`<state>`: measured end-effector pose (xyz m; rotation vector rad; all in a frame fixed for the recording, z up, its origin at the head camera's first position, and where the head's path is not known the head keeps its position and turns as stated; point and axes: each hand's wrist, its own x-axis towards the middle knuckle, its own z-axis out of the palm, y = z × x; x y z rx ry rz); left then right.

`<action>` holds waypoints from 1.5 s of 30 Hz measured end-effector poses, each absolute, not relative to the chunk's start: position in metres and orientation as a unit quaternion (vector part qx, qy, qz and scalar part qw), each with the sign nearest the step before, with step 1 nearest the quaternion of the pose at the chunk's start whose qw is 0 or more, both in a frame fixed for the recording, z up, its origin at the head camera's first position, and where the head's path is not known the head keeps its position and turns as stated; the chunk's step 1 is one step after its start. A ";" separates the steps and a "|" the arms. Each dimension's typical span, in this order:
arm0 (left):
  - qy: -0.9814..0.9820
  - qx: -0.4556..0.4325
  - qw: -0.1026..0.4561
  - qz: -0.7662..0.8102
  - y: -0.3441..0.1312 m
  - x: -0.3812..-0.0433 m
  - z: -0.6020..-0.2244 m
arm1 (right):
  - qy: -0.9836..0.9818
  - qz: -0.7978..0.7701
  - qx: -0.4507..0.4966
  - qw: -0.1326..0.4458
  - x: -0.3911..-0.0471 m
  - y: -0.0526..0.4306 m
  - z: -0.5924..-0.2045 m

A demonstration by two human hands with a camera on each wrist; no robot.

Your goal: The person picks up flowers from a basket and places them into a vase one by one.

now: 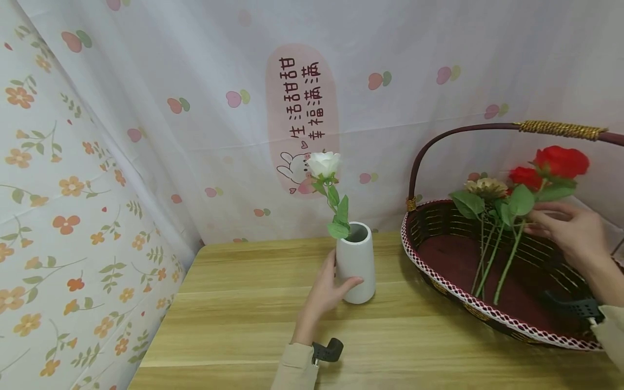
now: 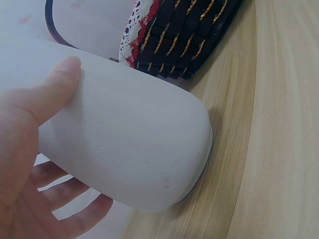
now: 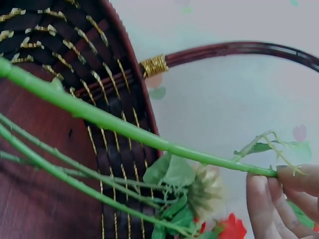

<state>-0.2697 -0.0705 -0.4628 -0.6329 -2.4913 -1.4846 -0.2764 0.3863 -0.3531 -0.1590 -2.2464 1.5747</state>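
Observation:
A white vase (image 1: 358, 276) stands upright on the table, with a white rose (image 1: 324, 163) leaning out of its mouth. My left hand (image 1: 324, 292) holds the vase from its left side, thumb across the front; in the left wrist view the fingers reach around the vase wall (image 2: 134, 129). Over the basket (image 1: 455, 295), my right hand (image 1: 577, 230) pinches a red rose (image 1: 563, 162) by its stem. The right wrist view shows the green stem (image 3: 114, 124) between thumb and fingers. Another red rose (image 1: 524, 177) and a pale yellow flower (image 1: 487, 188) rest in the basket.
The dark woven basket has a lace-trimmed rim and a tall arched handle (image 1: 453, 130) with gold wrapping. A patterned curtain (image 1: 205, 135) hangs behind the wooden table (image 1: 234, 325), and a flowered cloth (image 1: 73, 244) hangs on the left.

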 end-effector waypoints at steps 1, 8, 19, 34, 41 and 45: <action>-0.837 -0.212 0.086 -0.498 -0.071 -0.270 -0.463 | -0.801 0.562 -0.050 0.200 -0.275 0.385 -0.352; -0.836 -0.211 0.085 -0.499 -0.071 -0.270 -0.463 | -0.810 0.530 -0.026 0.251 -0.270 0.368 -0.346; -0.837 -0.206 0.078 -0.501 -0.071 -0.271 -0.463 | -0.791 0.538 0.010 0.291 -0.262 0.347 -0.338; -0.836 -0.209 0.083 -0.500 -0.071 -0.270 -0.463 | -0.809 0.513 0.015 0.287 -0.253 0.323 -0.322; -0.838 -0.205 0.081 -0.499 -0.071 -0.270 -0.463 | -0.812 0.527 0.046 0.247 -0.248 0.304 -0.322; -0.837 -0.207 0.082 -0.500 -0.071 -0.270 -0.463 | -0.819 0.514 0.065 0.247 -0.247 0.290 -0.324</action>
